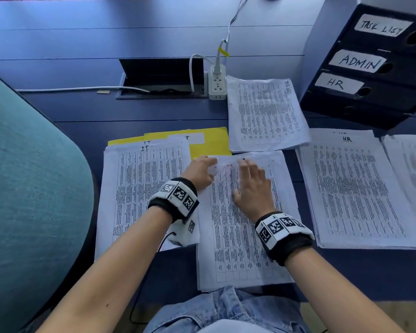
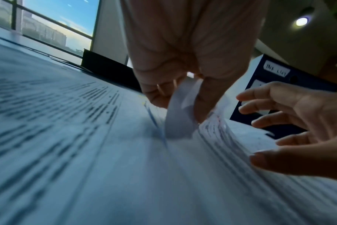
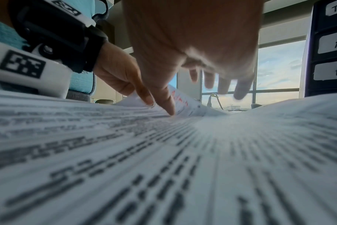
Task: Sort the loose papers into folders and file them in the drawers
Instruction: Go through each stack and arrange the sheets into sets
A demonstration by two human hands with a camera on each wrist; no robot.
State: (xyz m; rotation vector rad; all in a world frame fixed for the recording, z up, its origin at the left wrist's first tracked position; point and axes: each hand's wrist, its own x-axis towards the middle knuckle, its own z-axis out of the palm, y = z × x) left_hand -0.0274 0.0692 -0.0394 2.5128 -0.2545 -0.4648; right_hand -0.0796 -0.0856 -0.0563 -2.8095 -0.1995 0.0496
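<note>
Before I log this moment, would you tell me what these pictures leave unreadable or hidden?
- Red heading on the lifted sheet: head view, curled under the left hand and right hand; blurred in the right wrist view.
- Bottom drawer label: head view, none legible, dark.
- Yellow folders: head view, tab writing too small, partly under the IT pile.
- Rightmost pile: cut by the frame edge.

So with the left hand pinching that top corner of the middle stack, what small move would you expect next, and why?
Probably peel the sheet further up to read its heading. The left hand pinches the curled top corner of the middle stack, the right hand hovers open beside it, and red writing shows at that corner but is not legible. Which pile it joins cannot be told.
</note>
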